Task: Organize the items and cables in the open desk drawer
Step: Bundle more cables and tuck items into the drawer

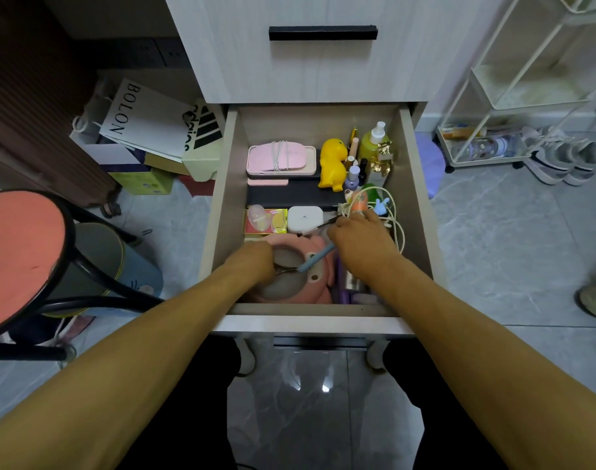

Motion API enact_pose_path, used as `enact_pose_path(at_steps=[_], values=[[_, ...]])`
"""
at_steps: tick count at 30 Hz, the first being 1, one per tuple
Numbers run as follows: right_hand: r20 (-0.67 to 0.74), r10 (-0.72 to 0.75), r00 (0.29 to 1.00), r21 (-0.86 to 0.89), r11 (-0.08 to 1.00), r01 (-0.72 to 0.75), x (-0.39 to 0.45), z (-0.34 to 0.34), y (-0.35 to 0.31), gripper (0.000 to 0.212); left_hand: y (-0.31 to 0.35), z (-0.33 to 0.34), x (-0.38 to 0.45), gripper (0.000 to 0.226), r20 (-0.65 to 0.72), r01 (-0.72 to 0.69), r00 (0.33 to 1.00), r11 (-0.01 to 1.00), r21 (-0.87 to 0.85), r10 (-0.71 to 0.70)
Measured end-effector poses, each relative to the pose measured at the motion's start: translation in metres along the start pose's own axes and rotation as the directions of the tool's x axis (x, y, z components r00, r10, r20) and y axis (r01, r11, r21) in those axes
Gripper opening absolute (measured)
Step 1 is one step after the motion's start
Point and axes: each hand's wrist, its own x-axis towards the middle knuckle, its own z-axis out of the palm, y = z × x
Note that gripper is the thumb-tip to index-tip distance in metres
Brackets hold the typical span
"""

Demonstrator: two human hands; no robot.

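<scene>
Head view: both bare arms reach down into the open drawer (pixel 408 157), which is pulled fully out so that everything in it lies in reach from above.
Left hand (pixel 252 261): it rests on a pink plush item (pixel 290 286) at the front of the drawer, fingers curled downward; thin metal loops, probably small scissors (pixel 284 269), show at the fingertips, and I judge it pinches them, though the grip itself is hidden.
Right hand (pixel 359 239): fingers bent over the middle right of the drawer, holding a dark thin pen (pixel 318 227) that sticks out to the left; a light blue pen (pixel 315 261) slants out beneath the palm, and whether the hand holds it too I cannot tell.
White cable (pixel 396 218): loose loops lie against the right wall just beyond the right hand, likely the next thing to be gathered.
Back row: a yellow duck toy (pixel 332 162) and a spray bottle (pixel 374 140) stand upright at the right, which keeps tall things out of the way.
Pink cases (pixel 281 160): stacked flat at the back left, a white cord wound round the top one to keep it tidy.
White case (pixel 305 218): flat in the middle, beside a yellow and pink packet (pixel 266 220).
Stage: sorting is under way; the front clutter remains.
</scene>
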Motion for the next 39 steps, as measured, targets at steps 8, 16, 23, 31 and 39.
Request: enact_pose_path(at_steps=[8,16,23,31,39], values=[[-0.142,0.015,0.990,0.420,0.906,0.046,-0.008,0.007,0.011,0.032,0.005,-0.012,-0.010,0.025,-0.094,-0.238,0.971,0.937,-0.254,0.221],[-0.161,0.001,0.987,0.463,0.883,0.075,-0.020,0.005,0.011,0.030,0.035,-0.024,-0.037,0.026,0.026,-0.188,0.961,0.720,-0.668,0.275],[-0.186,0.112,0.976,0.523,0.852,0.002,-0.037,0.001,0.018,0.026,0.024,-0.025,-0.040,0.034,-0.061,-0.281,0.952,0.773,-0.568,0.300],[0.105,0.171,0.980,0.454,0.868,-0.200,-0.050,-0.007,0.016,0.034,0.001,-0.025,-0.064,0.026,-0.108,-0.236,0.969,0.686,-0.688,0.224],[0.135,0.238,0.962,0.548,0.791,-0.272,-0.073,-0.009,0.021,0.031,0.009,-0.025,-0.081,0.025,-0.021,-0.049,0.997,0.410,-0.911,0.072]])
